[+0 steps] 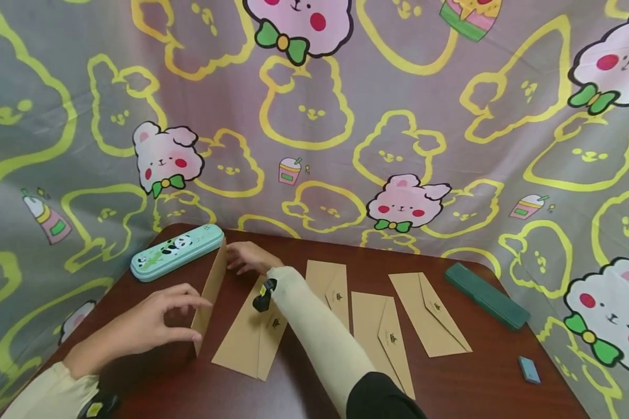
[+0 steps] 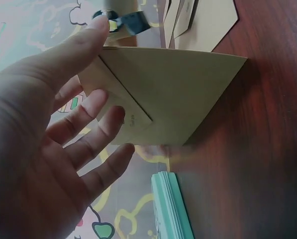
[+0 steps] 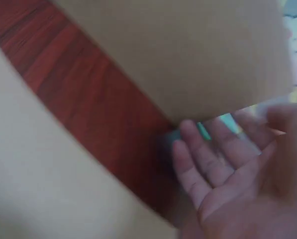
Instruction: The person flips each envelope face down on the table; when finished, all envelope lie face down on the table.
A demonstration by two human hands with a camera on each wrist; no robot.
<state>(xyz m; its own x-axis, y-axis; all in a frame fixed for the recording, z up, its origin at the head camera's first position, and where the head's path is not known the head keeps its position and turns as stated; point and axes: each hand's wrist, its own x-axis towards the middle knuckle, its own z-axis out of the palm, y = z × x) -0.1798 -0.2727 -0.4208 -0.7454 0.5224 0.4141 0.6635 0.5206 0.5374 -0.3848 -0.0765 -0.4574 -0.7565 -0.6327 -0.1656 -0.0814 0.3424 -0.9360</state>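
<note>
A brown paper envelope (image 1: 209,294) stands on its long edge at the table's left side. Its triangular flap (image 2: 126,94) faces my left hand (image 1: 149,317). That hand is beside the near end, thumb and fingers spread apart; the thumb tip (image 2: 101,27) lies by the envelope's edge in the left wrist view. My right hand (image 1: 248,258) is at the far end, its fingers (image 3: 203,149) loosely bent along the short edge and blurred in the right wrist view. Under the right forearm lies another envelope (image 1: 251,337), flap up, partly hidden.
More envelopes with a dark crown print lie to the right: one beyond the forearm (image 1: 325,279), one in the middle (image 1: 380,331), one farther right (image 1: 430,314). A mint panda pencil case (image 1: 178,253) sits back left. A dark green case (image 1: 484,294) and small blue block (image 1: 528,369) are right.
</note>
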